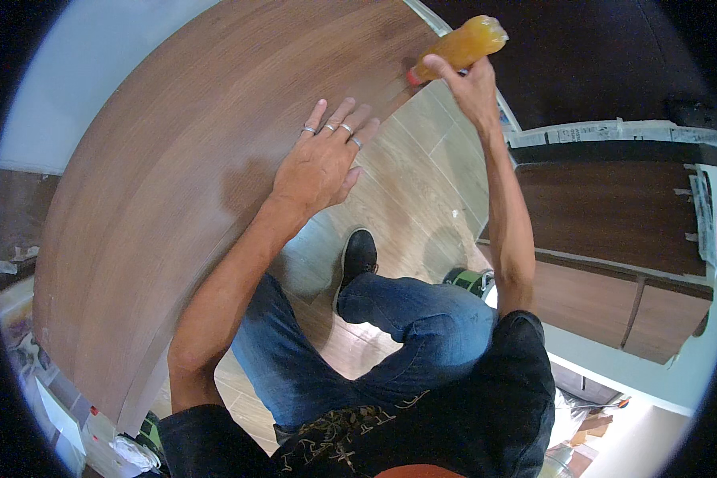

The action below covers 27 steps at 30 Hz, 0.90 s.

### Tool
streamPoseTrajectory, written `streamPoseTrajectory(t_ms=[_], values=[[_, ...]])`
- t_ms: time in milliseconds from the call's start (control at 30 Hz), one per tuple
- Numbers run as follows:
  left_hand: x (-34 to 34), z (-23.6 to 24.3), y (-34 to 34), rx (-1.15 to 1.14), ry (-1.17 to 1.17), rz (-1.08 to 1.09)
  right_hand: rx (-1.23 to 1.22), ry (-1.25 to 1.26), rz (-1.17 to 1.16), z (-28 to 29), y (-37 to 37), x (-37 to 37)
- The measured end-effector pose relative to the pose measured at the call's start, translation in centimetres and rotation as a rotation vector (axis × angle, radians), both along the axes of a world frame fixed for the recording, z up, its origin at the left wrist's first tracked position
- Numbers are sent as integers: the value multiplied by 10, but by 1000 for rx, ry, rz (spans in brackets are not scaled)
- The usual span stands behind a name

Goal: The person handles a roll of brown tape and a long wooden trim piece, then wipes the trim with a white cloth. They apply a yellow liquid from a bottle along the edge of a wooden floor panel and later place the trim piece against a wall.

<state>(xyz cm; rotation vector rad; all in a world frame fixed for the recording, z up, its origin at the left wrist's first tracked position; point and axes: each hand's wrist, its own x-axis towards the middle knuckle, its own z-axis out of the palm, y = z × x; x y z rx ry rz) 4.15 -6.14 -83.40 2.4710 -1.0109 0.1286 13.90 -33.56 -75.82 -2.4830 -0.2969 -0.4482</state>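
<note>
One bottle (464, 46) in right hand (472, 89), three rings (331, 128) on left hand (320, 163).

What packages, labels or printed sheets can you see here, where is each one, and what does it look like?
Bottle: held in the right hand at the wooden panel's top edge; long, translucent amber, red cap pointing down.
Newspaper sheets: along the top and right edges of the dark brown panel at right; pale, grey-printed strips.
Left hand: flat on the wooden panel, holding nothing.

Left hand (324, 159) flat on brown wood panel (175, 159), right hand (470, 84) gripping amber bottle (462, 46)
</note>
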Motion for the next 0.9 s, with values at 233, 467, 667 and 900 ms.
streamPoseTrajectory(t_ms=[233,467,667,900], values=[[1,-5,-1,-61,7,-17,19,62,-98,7,7,-3],[2,-5,1,-55,-1,-11,-78,-84,25,-8,31,-9],[2,-6,-2,-77,-16,-19,1,22,-29,-4,10,3],[2,-6,0,-53,-13,-15,-1,66,-75,9,14,2]])
